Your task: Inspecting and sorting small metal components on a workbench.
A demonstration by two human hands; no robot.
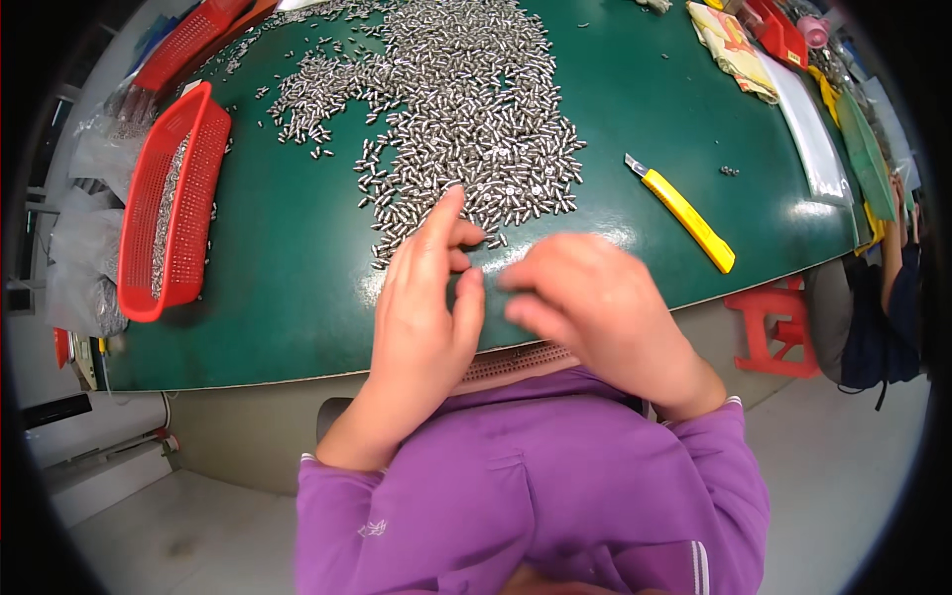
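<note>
A large spread of small silver metal pins (476, 99), pointed or rounded at the ends, lies on the green tabletop (288, 258). My left hand (421, 297) is at the near edge of the spread. Its index finger stretches onto the pins, the other fingers bend, and the thumb stands apart. To its right, my right hand (600, 302) hovers near the table's front edge, slightly blurred. Its fingers curl toward the left hand, with a gap between index finger and thumb. I see nothing held in either hand. Below them, a perforated pinkish basket (511, 365) shows partly under the table edge.
A red perforated basket (203, 198) holding more pins stands at the left. A yellow utility knife (689, 220) lies at the right with its blade exposed. Cloth (734, 50) and a clear plastic bag (808, 129) lie farther right. A red stool (773, 327) stands beyond the table edge, near another person.
</note>
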